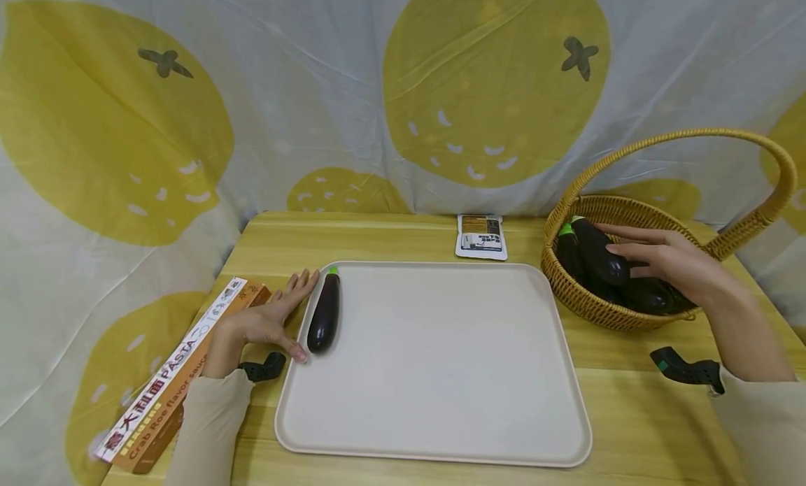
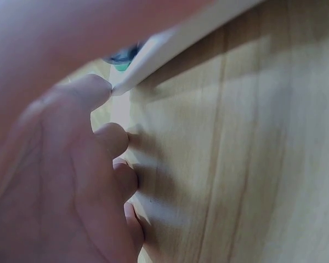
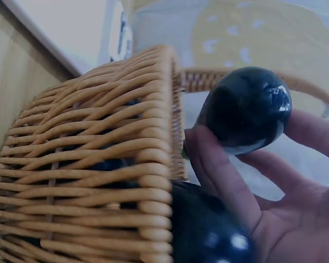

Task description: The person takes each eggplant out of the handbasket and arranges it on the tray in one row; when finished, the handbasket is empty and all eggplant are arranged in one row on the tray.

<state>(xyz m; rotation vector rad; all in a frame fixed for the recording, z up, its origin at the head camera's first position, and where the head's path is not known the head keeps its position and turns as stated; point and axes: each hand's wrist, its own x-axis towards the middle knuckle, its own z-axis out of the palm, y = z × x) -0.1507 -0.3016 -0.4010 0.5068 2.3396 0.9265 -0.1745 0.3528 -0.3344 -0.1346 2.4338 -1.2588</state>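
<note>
My right hand grips an eggplant over the mouth of the wicker basket. In the right wrist view, fingers and thumb reach round this glossy dark eggplant, just above the basket rim. More eggplants lie in the basket; one shows below the hand. My left hand rests at the left edge of the white tray, its fingers spread and the thumb on the rim. Beside it, a single eggplant lies lengthwise along the tray's left side, green stem end away from me.
A long pasta box lies slanted at the table's left, under the left forearm. Behind the tray is a small flat packet. The basket's tall handle arches over the right side. A lemon-print curtain hangs behind the wooden table.
</note>
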